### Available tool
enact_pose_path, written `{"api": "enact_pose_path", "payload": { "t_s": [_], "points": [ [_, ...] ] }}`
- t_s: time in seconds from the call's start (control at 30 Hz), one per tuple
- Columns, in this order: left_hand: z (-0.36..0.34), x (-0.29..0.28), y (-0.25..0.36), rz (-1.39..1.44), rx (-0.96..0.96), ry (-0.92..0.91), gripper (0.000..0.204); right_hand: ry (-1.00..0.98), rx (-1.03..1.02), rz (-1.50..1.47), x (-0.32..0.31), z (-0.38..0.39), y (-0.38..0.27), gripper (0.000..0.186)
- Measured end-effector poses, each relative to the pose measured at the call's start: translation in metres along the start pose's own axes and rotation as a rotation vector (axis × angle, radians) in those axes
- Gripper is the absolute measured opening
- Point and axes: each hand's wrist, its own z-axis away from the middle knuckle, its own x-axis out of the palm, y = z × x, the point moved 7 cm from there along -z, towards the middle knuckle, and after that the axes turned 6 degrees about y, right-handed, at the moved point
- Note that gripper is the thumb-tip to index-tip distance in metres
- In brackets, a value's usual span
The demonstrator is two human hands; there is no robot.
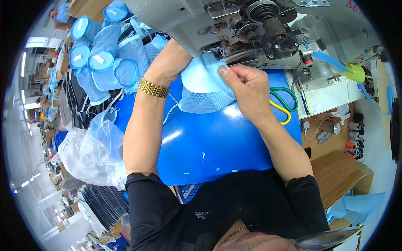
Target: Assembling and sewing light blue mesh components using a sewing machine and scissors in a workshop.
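A light blue mesh bag [208,102] with a smooth, paler blue round panel [202,77] sits under the head of an industrial sewing machine [247,29]. My right hand [250,88] is closed on the bag's right edge, thumb on top and fingers curled beneath. On the other side, my left hand [173,62] reaches behind the machine's housing by the bag's left edge; its fingers are hidden. A pale cord [170,113] trails from the bag's lower left corner. The needle area is mostly covered by machine parts and fabric.
Several similar blue mesh bags [102,62] are heaped at the back left, above a clear plastic bag [94,157]. Scissors with green and yellow handles [284,104] lie right of my right hand on the blue table [217,146]. Thread spools [354,136] stand at far right.
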Motion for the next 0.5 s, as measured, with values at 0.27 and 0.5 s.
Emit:
{"api": "enact_pose_path", "payload": {
  "t_s": [0.27, 0.5],
  "points": [
    [0.001, 0.000, 0.004, -0.054, 0.029, -0.035, 0.029, 0.026, 0.020, 0.018, 0.001, 0.002, 0.001, 0.032],
    [-0.008, -0.002, 0.006, -0.126, 0.146, -0.115, 0.019, 0.049, 0.006, -0.070, 0.005, 0.003, 0.004, 0.032]
  ]
}}
